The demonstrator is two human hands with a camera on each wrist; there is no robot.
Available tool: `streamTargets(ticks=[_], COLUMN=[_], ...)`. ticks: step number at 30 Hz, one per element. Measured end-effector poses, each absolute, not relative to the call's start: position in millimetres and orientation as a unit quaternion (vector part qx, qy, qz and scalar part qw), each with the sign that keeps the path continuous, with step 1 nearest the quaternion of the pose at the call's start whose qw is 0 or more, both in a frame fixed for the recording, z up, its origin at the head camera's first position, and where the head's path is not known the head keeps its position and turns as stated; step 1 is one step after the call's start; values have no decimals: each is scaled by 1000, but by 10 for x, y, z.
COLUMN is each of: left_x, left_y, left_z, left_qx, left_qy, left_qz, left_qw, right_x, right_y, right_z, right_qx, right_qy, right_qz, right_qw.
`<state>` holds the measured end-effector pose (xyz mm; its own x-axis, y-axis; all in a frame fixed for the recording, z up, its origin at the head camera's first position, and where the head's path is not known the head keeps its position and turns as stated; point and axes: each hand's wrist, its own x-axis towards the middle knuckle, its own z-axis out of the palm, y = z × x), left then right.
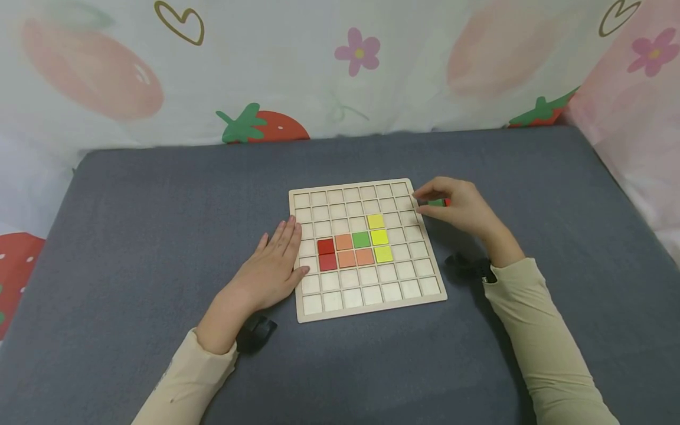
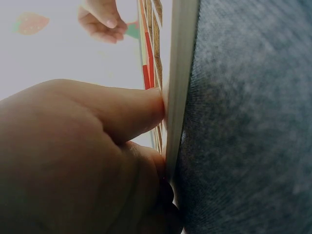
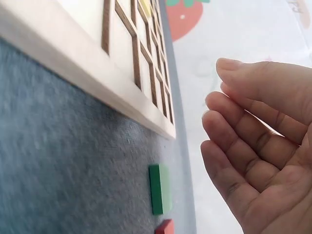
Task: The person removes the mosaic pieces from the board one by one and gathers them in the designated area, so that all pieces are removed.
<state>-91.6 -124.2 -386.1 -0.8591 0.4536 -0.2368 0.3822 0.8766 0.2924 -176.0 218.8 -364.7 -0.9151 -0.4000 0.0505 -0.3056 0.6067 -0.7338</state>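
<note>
A pale wooden grid board lies on the cloth. My left hand rests along its left edge, fingers straight, thumb on the rim in the left wrist view. Over the board's top right edge is my right hand, its fingers loosely curved with nothing between them. Beneath it on the cloth lie a green tile and a red tile, both partly hidden by the hand in the head view. Set in the board are two red tiles, three orange ones, one green and three yellow.
Dark grey cloth covers the table. A curtain printed with strawberries, hearts and flowers hangs behind it and along the sides. Dark devices are strapped at both wrists, close to the cloth.
</note>
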Motion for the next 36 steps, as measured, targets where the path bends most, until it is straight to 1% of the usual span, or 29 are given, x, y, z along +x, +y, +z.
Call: streamTargets(ticks=[6,11,20,36], left_x=[-920,-922,-924,-920], left_y=[-1232,-1248,-1251,-1253], left_z=[-3857,-3840,-3848,-3858], left_qx=[216,217,224,221], left_qy=[957,957,955,956], left_qz=[117,117,119,116], left_qw=[154,152,154,152], right_x=[-1749,-1728,-1716,-1800], right_y=[2111,2036,1907,1694], right_z=[-3674,-3624,-3585,-3668], right_qx=[-226,-243,-269,-273], right_qy=[887,882,879,872], right_qz=[-399,-399,-386,-384], right_qw=[63,61,76,135])
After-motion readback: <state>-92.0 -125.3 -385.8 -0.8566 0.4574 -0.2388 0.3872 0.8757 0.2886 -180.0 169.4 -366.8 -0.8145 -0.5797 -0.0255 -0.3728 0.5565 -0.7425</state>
